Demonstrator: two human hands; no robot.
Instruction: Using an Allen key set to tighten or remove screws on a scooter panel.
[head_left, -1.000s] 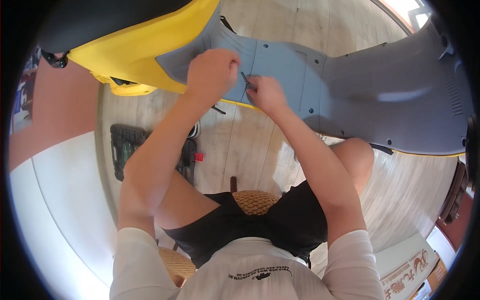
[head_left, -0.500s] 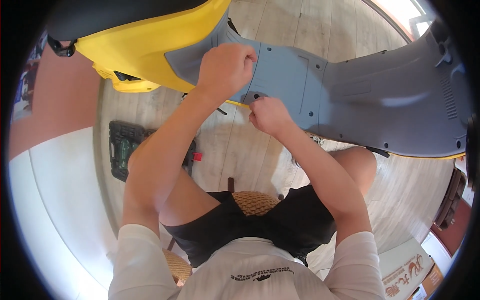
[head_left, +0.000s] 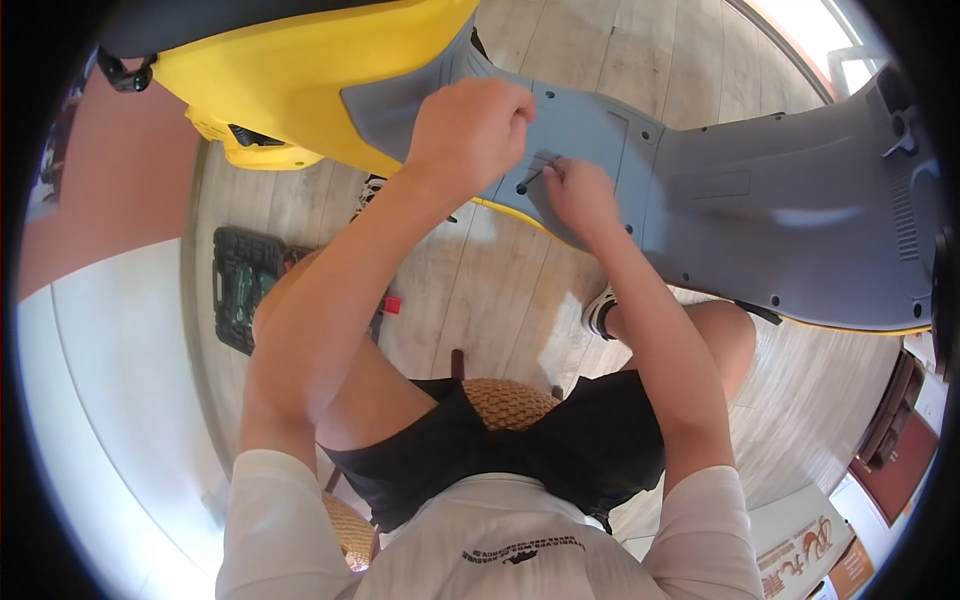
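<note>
A large grey moulded plastic floor panel [head_left: 700,190] of a yellow-bodied scooter [head_left: 300,70] is seen at the far side of the scene, lying across the view above a pale wooden plank floor [head_left: 480,290]. The left hand [head_left: 470,130] is held as a closed fist against the panel's left part, the fingers curled tight; whether something is enclosed in that fist cannot be told, since the palm is turned away. The right hand [head_left: 580,195] is set just to its right, its fingers pinched closed on a thin dark metal tool, apparently a hex key [head_left: 532,177], whose tip is placed at a small dark screw hole in the panel. Several more screw holes are dotted along the panel's edges. The step in hand is judged to be the turning of a fastener in the grey panel, with the fist used for steadying or pressing. For the next move, the tool would need to be kept square in the screw head and turned in short arcs, while the panel is held from shifting. On the floor to the near left, a black open tool case with green fittings [head_left: 245,285] is lying, partly hidden by the left forearm, and a small red object [head_left: 390,305] lies beside it. A woven wicker stool [head_left: 510,400] is sat upon, near the lower middle.
</note>
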